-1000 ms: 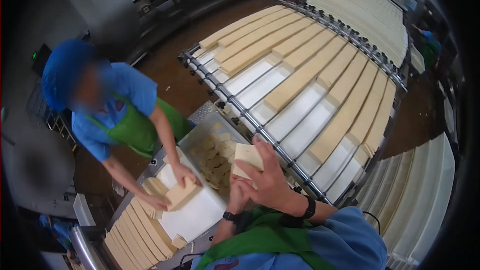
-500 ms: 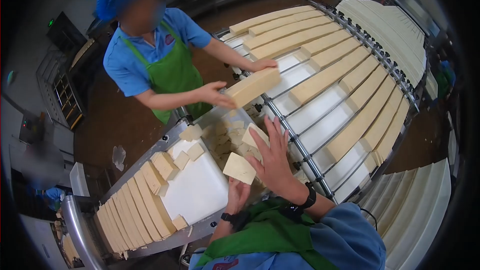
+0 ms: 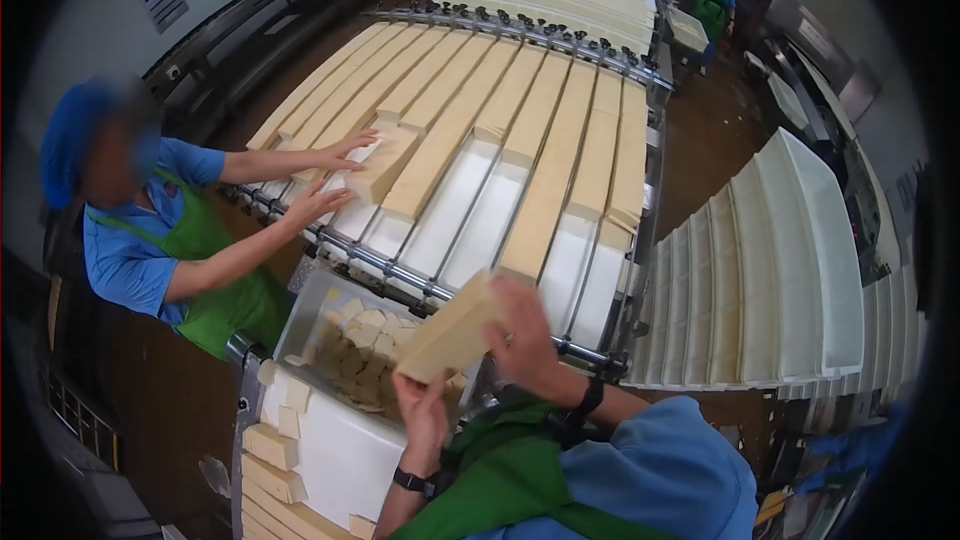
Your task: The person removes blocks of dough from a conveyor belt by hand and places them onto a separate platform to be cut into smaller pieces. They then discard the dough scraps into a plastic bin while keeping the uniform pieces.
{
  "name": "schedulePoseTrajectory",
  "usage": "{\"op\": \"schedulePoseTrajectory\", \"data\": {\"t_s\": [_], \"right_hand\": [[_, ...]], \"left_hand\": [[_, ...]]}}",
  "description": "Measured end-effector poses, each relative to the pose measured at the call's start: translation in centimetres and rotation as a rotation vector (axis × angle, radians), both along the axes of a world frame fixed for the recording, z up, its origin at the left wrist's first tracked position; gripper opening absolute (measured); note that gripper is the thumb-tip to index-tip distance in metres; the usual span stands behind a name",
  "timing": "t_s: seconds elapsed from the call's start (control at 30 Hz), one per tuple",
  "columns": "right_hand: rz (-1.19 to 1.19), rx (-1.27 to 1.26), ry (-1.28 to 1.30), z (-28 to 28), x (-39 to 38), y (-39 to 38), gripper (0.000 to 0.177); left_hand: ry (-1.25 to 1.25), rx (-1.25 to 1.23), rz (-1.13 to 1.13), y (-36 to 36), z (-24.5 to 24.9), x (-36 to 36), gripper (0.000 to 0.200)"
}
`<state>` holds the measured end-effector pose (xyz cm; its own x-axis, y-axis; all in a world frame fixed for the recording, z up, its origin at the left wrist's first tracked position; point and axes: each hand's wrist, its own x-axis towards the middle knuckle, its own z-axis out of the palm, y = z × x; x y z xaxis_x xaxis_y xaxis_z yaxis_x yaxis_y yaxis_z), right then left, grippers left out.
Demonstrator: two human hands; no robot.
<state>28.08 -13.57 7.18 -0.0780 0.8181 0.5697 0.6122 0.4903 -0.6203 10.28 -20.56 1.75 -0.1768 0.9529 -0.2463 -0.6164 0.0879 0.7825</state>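
A long pale-yellow block (image 3: pixel 447 332) is held tilted in front of me, just over the near edge of the conveyor. My left hand (image 3: pixel 422 410) grips its lower end from below. My right hand (image 3: pixel 522 335), slightly blurred, is closed round its upper end. Under the block and to its left is a bin (image 3: pixel 300 315) with broken pale pieces (image 3: pixel 358 355) inside. Beyond my hands, rows of similar long blocks (image 3: pixel 455 130) lie in lanes on the white conveyor (image 3: pixel 463 202), parted by thin metal rods.
At left, a co-worker in a blue cap and green apron (image 3: pixel 225 305) has both hands at another block (image 3: pixel 385 165) on the conveyor. A white table (image 3: pixel 335 450) with blocks and offcuts is at lower left. Stacked white trays (image 3: pixel 745 280) stand at right. Another person (image 3: pixel 712 5) is far back.
My view has swung right toward the conveyor. The block in my hands now shows its long side, and my right hand has closed on it. The co-worker's block has come down onto the conveyor.
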Motion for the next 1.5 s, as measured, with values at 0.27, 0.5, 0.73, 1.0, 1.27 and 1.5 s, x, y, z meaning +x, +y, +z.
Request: {"op": "schedulePoseTrajectory", "data": {"t_s": [0.27,0.5,0.73,1.0,1.27,1.5], "right_hand": [[-0.219,-0.236,0.384,-8.4,15.5,8.1,0.028],[-0.298,-0.416,-0.438,-7.7,17.8,11.8,0.044],[-0.346,-0.312,-0.574,-7.2,14.6,7.7,0.071],[-0.071,-0.325,-0.773,-8.7,12.7,5.6,0.091],[-0.019,-0.421,-0.624,-9.9,13.0,5.9,0.098],[0.631,-0.084,-0.362,-2.7,-10.9,0.6,0.053]], "left_hand": [[-0.019,-0.018,-0.457,3.1,2.4,12.2,0.068],[-0.225,-0.467,-0.562,7.3,1.9,16.1,0.031],[-0.170,-0.298,-0.633,10.7,-6.1,17.0,0.024],[-0.032,-0.195,-0.655,6.2,0.3,2.6,0.044],[0.307,-0.277,0.128,-13.7,-3.9,-12.9,0.040],[0.482,-0.700,1.216,-29.2,-9.5,-12.7,0.024]]}}
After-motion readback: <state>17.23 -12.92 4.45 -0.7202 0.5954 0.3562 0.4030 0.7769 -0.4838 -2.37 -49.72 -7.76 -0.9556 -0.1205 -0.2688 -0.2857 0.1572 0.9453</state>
